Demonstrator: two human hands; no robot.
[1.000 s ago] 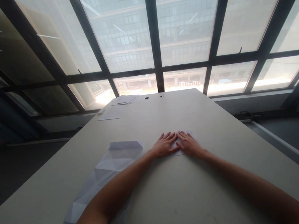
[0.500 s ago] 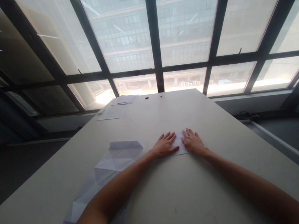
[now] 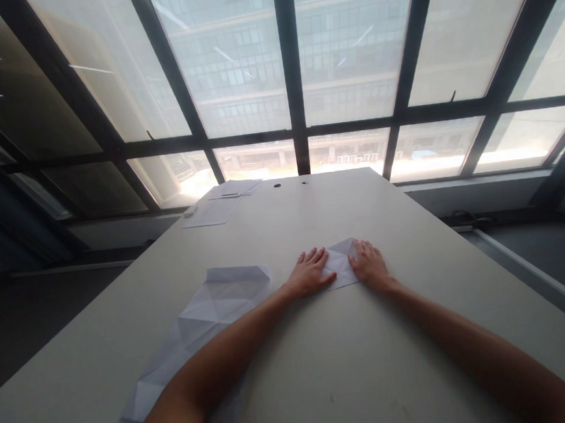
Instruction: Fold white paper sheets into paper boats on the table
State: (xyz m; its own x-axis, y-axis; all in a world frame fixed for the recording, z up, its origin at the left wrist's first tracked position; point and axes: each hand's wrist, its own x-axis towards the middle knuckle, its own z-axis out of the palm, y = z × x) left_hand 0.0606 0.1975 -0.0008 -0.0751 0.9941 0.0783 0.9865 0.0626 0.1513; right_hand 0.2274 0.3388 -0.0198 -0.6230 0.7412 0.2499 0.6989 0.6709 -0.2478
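Head view, paper [image 3: 339,264] partly beneath each hand [image 3: 311,273] [image 3: 369,266]

Left hand [image 3: 308,274], right hand [image 3: 371,266] on paper [image 3: 340,267]

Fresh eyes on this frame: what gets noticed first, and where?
Probably the dark-framed glass windows filling the upper half. Next, the bare left hand and bare right hand touching a small folded white paper right of centre. A larger creased white paper sheet lies lower left, partly hidden by the left arm.
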